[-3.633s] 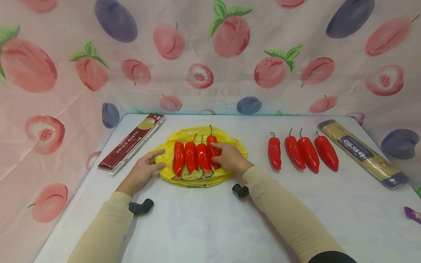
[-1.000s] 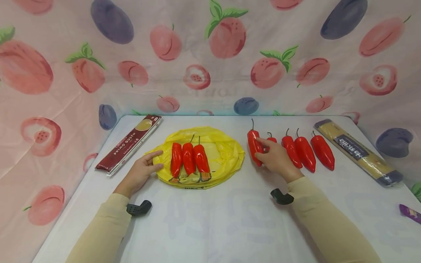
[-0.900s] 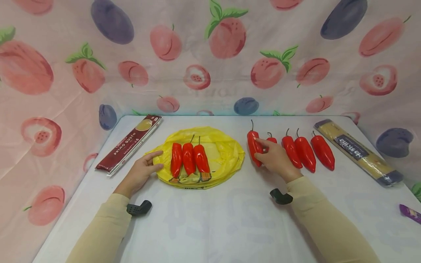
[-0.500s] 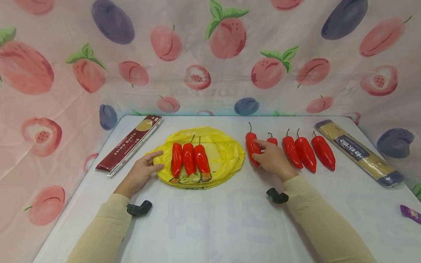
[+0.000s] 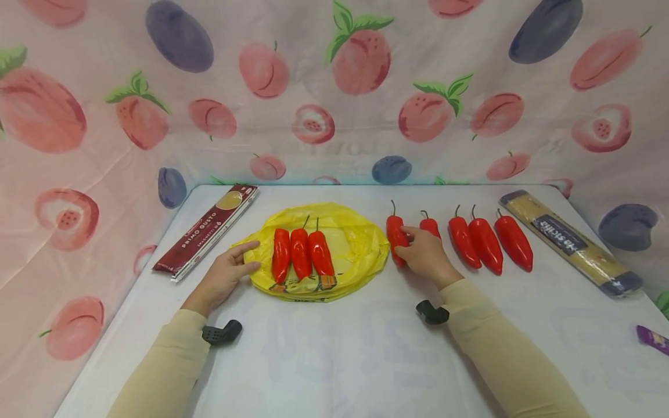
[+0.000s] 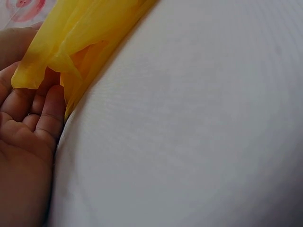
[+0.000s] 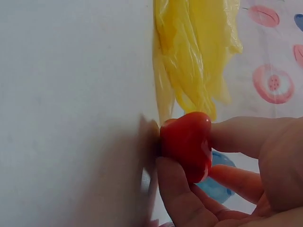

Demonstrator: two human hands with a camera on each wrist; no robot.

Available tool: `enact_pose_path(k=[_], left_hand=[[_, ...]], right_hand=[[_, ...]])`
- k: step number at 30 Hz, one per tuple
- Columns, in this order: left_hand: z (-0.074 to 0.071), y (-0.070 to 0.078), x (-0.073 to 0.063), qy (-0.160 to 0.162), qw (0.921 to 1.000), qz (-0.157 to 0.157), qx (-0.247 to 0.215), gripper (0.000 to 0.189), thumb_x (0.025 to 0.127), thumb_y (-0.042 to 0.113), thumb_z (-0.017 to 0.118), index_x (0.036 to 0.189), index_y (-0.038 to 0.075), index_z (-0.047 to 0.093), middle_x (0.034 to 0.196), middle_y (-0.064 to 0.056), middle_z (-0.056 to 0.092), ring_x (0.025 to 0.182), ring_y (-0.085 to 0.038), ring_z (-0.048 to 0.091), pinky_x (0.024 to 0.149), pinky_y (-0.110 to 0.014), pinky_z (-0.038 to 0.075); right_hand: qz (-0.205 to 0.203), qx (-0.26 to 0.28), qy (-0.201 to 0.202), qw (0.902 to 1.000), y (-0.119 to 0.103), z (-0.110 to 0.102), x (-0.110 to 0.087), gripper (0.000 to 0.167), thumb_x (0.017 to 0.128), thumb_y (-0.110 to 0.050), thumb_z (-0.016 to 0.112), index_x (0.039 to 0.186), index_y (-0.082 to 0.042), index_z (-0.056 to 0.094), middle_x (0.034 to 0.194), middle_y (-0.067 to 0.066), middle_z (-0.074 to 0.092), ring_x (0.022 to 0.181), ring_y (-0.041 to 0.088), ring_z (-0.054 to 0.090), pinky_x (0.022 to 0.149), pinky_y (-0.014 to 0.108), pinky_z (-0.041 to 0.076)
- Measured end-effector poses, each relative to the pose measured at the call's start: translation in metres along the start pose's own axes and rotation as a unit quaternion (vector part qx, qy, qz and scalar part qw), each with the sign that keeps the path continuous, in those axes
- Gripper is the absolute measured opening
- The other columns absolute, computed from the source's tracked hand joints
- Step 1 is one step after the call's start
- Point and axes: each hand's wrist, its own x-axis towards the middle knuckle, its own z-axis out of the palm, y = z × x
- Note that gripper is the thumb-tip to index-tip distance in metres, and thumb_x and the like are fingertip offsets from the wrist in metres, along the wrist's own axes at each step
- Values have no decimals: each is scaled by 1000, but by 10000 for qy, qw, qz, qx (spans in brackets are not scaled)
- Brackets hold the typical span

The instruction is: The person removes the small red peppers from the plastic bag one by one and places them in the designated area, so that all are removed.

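Right of the yellow plastic bag [image 5: 355, 232], my right hand [image 5: 425, 255] pinches a red pepper [image 5: 397, 232] between thumb and fingers. The right wrist view shows that pepper [image 7: 187, 142] end-on, close to the table. Three red peppers [image 5: 300, 252] lie side by side on the flattened bag. My left hand [image 5: 222, 278] holds the bag's left edge; the left wrist view shows its curled fingers [image 6: 49, 111] under a fold of yellow plastic [image 6: 71, 52]. Just behind my right hand lies another red pepper [image 5: 431, 225], partly hidden by it.
Three more red peppers [image 5: 486, 244] lie in a row farther right. A dark red spaghetti packet [image 5: 206, 232] slants at the left, and a clear pasta pack [image 5: 569, 241] at the right. A purple wrapper [image 5: 652, 338] sits at the right edge. Fruit-patterned cloth [image 5: 360, 133] hangs behind.
Between 3.6 and 1.0 seconds ago, my right hand carried the fourth pepper off the bag to the right. Since then it has shifted slightly left and nearer. My left hand stays put.
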Motion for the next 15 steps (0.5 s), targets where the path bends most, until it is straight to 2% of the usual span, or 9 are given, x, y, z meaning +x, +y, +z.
enact_pose_path(k=[8,15], left_hand=[[0,0,0,-1,10000,25,27,63,96,19,68,152,9,42,160,-14,30,142,-32,32,116,-50,27],[0,0,1,15,9999,76,91,64,95,21,69,152,7,42,160,-15,31,141,-33,32,117,-52,24]], right_hand=[[99,-128,-4,9999,-1,-4,-4,72,94,-25,69,155,-8,36,136,22,52,124,40,45,82,46,58],[-109,-240,51,9996,-6,-14,-12,70,96,-29,68,155,-10,37,139,22,53,119,39,53,79,42,59]])
